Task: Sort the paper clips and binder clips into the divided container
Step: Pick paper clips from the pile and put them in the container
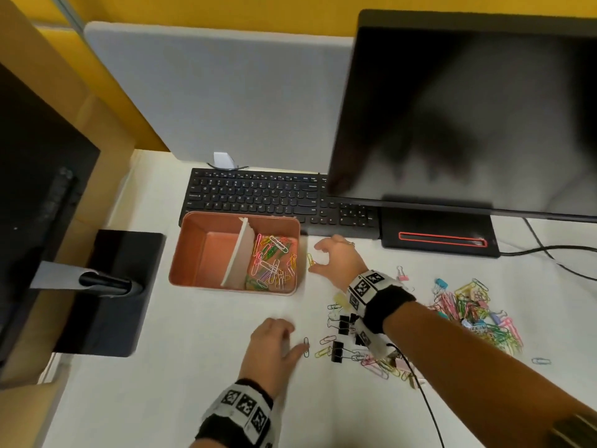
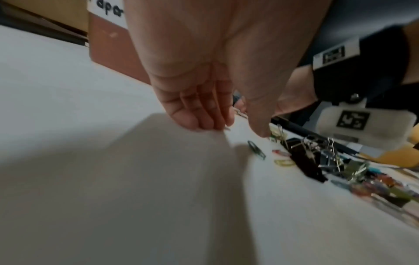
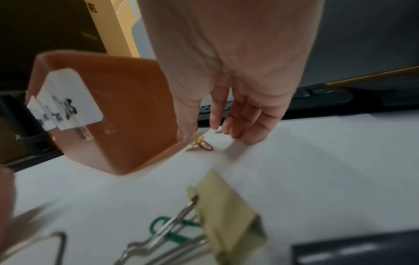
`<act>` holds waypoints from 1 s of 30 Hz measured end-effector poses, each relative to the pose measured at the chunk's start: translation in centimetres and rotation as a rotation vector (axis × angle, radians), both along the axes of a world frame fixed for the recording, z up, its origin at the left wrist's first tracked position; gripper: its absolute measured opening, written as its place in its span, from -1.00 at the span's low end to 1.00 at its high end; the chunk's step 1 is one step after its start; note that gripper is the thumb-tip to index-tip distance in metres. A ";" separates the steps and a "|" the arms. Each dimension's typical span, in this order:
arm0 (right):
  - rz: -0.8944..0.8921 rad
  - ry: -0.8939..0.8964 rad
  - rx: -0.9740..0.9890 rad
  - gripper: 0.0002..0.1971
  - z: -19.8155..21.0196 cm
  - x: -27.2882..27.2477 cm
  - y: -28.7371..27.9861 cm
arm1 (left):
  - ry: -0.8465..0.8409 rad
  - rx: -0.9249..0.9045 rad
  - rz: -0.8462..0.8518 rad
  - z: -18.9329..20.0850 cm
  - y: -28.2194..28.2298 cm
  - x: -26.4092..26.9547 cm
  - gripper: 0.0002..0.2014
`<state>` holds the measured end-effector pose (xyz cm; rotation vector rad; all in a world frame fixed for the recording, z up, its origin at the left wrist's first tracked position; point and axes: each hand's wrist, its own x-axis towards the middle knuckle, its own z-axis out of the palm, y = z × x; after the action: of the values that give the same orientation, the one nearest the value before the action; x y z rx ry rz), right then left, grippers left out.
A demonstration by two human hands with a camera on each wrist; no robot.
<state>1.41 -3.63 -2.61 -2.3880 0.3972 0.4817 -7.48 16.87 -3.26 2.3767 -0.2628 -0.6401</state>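
Note:
The salmon divided container point(image 1: 193, 253) stands left of centre, a white divider point(image 1: 240, 253) across it. Coloured paper clips point(image 1: 273, 260) fill its right compartment; the left one looks bare. My right hand point(image 1: 318, 257) hovers beside the container's right wall point(image 3: 127, 125), thumb and fingers curved around a yellow paper clip point(image 1: 310, 259) that lies on the table, holding nothing point(image 3: 204, 134). My left hand point(image 1: 292, 337) rests flat on the table, its thumb beside a dark paper clip point(image 1: 306, 346) point(image 2: 256, 152). Black binder clips point(image 1: 344, 324) lie just right of it.
A big heap of coloured clips point(image 1: 475, 312) lies at the right. Behind the container sits a black keyboard point(image 1: 274, 198), with a monitor point(image 1: 468, 118) on its base point(image 1: 439, 234) at the back right. Another monitor's stand point(image 1: 109, 292) is on the left. A cable point(image 1: 423, 402) trails from my right wrist.

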 end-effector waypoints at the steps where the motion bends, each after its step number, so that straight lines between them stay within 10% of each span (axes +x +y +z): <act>1: 0.007 -0.004 -0.016 -0.54 -0.3 0.3 0.4 | 0.005 0.026 0.002 -0.5 -0.5 0.1 -0.67; 13: 0.173 0.087 0.020 -0.81 1.5 -0.7 -0.9 | -0.058 0.050 -0.071 -1.2 -1.6 0.6 -0.90; 21: 0.214 0.018 0.023 -0.91 7.2 -12.7 -5.4 | 0.035 -0.115 -0.323 0.1 -1.5 0.2 -0.91; 30: 0.249 -0.019 0.064 -0.86 1.1 -21.6 -3.0 | -0.210 -0.055 -0.440 -1.2 -3.9 -1.8 -0.89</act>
<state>-20.18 -6.67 -1.50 -2.3891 0.0742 0.5739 -9.24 12.97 -4.46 2.3474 -0.9008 -0.5671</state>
